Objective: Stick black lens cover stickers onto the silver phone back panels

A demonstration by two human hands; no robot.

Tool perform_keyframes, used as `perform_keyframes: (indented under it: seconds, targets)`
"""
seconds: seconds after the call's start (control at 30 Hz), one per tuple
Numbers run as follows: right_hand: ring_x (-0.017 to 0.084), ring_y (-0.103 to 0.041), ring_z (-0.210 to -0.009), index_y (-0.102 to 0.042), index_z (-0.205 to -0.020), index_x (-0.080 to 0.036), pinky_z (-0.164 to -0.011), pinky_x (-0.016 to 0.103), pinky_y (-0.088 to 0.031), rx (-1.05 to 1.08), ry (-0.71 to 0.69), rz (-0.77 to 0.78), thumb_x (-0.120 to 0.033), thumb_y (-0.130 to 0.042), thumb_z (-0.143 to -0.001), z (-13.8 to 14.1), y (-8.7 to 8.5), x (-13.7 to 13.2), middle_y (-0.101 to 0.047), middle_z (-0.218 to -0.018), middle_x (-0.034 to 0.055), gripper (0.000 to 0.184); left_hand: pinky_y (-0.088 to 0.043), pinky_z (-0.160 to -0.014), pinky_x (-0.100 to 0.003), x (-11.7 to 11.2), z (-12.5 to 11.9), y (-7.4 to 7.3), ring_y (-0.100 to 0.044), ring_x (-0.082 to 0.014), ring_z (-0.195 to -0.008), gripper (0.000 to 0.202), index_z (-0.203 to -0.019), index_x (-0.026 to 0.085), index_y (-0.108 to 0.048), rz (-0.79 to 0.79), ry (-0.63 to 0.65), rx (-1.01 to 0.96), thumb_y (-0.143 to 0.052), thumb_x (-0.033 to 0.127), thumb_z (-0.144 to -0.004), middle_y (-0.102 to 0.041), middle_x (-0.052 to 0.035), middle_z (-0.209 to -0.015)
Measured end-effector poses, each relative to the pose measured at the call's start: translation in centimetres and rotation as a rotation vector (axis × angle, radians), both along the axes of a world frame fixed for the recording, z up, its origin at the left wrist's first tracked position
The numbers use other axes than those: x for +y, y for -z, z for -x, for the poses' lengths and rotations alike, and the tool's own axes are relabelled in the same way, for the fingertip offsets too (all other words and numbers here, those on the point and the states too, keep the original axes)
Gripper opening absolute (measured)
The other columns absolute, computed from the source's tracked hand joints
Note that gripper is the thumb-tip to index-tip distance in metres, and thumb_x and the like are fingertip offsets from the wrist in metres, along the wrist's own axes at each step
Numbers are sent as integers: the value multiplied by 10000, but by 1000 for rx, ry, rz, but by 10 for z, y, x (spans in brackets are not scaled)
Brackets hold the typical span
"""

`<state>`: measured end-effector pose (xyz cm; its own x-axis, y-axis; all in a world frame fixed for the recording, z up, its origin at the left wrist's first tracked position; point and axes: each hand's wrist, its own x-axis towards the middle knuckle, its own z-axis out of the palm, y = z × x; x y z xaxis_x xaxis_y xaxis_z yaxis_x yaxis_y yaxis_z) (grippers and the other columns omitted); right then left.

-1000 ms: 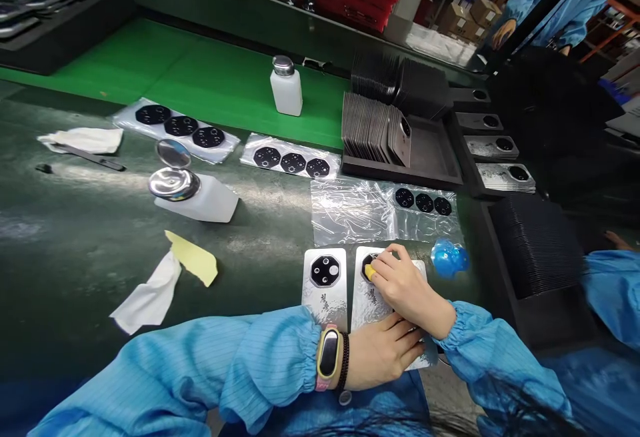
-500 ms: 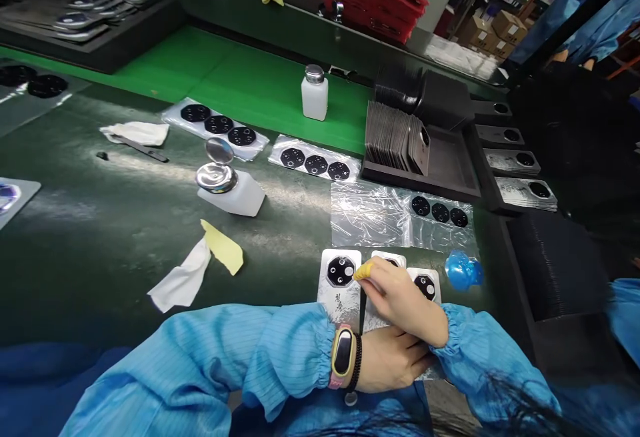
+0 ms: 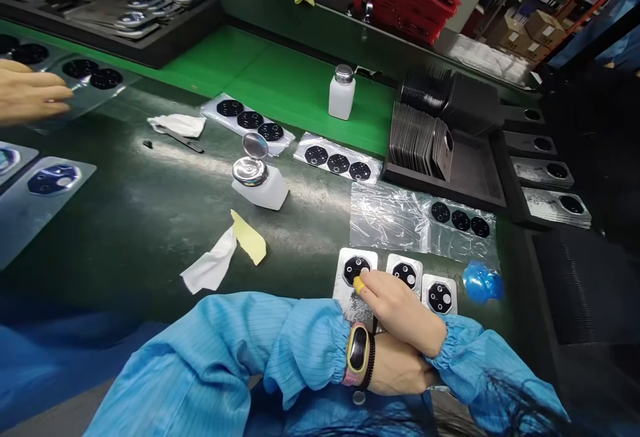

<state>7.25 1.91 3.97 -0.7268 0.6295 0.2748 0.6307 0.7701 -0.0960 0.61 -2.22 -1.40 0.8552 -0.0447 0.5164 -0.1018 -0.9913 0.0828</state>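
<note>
Three silvery plates that look like phone back covers lie side by side before me, each with a black octagonal piece carrying round marks. My right hand [image 3: 403, 307], fingers curled together and a yellow cover on one fingertip, touches the black octagon of the left back cover [image 3: 343, 290]. Whatever it pinches is too small to make out. Beyond its knuckles show the middle back cover [image 3: 391, 262] and the right back cover [image 3: 453, 290]. Crossed beneath my right wrist is my left hand [image 3: 397, 365], with a wristband and dark beads; its fingers are hidden.
A clear film with black octagons [image 3: 460, 220] lies behind the covers, near a blue blob [image 3: 483, 282]. Left are a tilted white pump bottle [image 3: 265, 187], a yellow scrap [image 3: 249, 237] and tweezers [image 3: 183, 139]. A black tray [image 3: 475, 163] holds stacked covers. A co-worker's hand [image 3: 30, 93] is far left.
The view has turned left, so the table's things sit further right. A co-worker's hand has come in at the left. My right fingers stay at the left cover's octagon, slightly lower.
</note>
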Motion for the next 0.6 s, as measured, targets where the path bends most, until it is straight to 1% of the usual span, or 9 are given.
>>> perform_keyframes:
  seconds: [0.1,0.17,0.23,0.3,0.37,0.5,0.6]
  targets:
    - [131,-472,-587,-579,-683,-129,-532,254,-387,-14,-42,-61,8,-375,-919,1,0,1,-519,-645,15,341,-532,-850,-228,-4,-3,7,-653,-164,-974,227,-704,280,-670,8,-15,3,-532,184,-856,-733,-60,-893]
    - [130,-465,-577,-572,-659,-133,-525,256,-381,-25,-45,-73,10,-375,-917,0,0,1,-514,-635,13,355,-532,-856,-228,-5,-4,10,-642,-163,-1016,207,-736,272,-679,13,-21,-1,-535,176,-849,-730,-61,-969]
    - [132,-470,-585,-564,-661,-140,-528,256,-384,-37,-49,-63,13,-364,-918,0,0,1,-516,-643,15,360,-527,-869,-220,-4,-4,10,-630,-160,-1054,205,-766,267,-690,12,-18,-12,-529,172,-851,-723,-66,-1017]
    - [137,-482,-601,-560,-685,-144,-539,257,-392,-56,-53,-24,16,-357,-919,-1,-2,2,-518,-655,16,349,-517,-891,-217,0,-3,7,-625,-160,-1070,232,-784,264,-701,3,-12,-30,-510,160,-864,-723,-73,-1021]
    - [139,-487,-599,-549,-707,-152,-532,256,-394,-59,-47,54,15,-349,-917,-3,-4,5,-518,-660,12,335,-508,-912,-238,4,-1,1,-639,-168,-1036,264,-801,260,-713,-8,-13,-47,-489,143,-878,-724,-83,-1011]
    - [138,-508,-615,-534,-816,-167,-534,247,-415,12,38,224,25,-336,-898,-4,-5,14,-559,-727,14,288,-513,-908,-307,8,3,-8,-655,-191,-983,281,-821,274,-722,-8,-44,-52,-483,146,-894,-725,-87,-1021]
    - [140,-516,-635,-534,-852,-157,-553,249,-427,25,71,233,36,-380,-869,0,-4,19,-578,-762,25,248,-515,-894,-305,9,4,-9,-655,-184,-973,270,-868,267,-724,-5,-45,-29,-480,154,-896,-730,-77,-1014]
